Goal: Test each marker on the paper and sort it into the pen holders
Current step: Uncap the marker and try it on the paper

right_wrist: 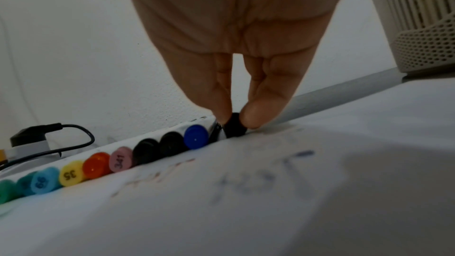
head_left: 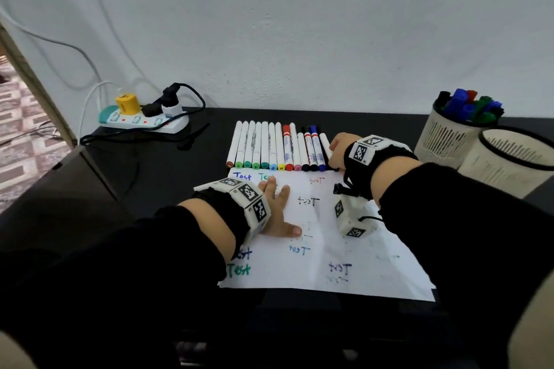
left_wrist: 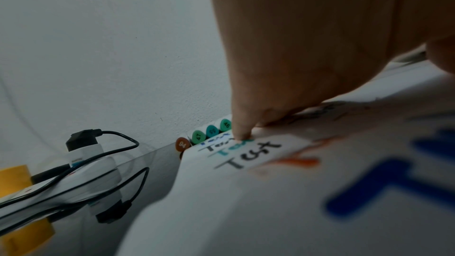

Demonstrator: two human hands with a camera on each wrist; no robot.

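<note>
Black-capped marker (right_wrist: 235,126), light and stiff, is pinched by right hand (head_left: 340,151) at the row's three-o'clock end.

Matt white paper (head_left: 344,249) lies on a glossy black table (head_left: 120,183); perforated plastic holder (head_left: 443,138).

Black long sleeves (head_left: 467,219) cover both arms; each wrist wears a black strap carrying white blocks (head_left: 250,201) printed with square black-and-white codes, seemingly cabled.

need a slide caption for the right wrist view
Right hand pinches the black-capped marker at the end of the marker row, beside the test paper.
</note>
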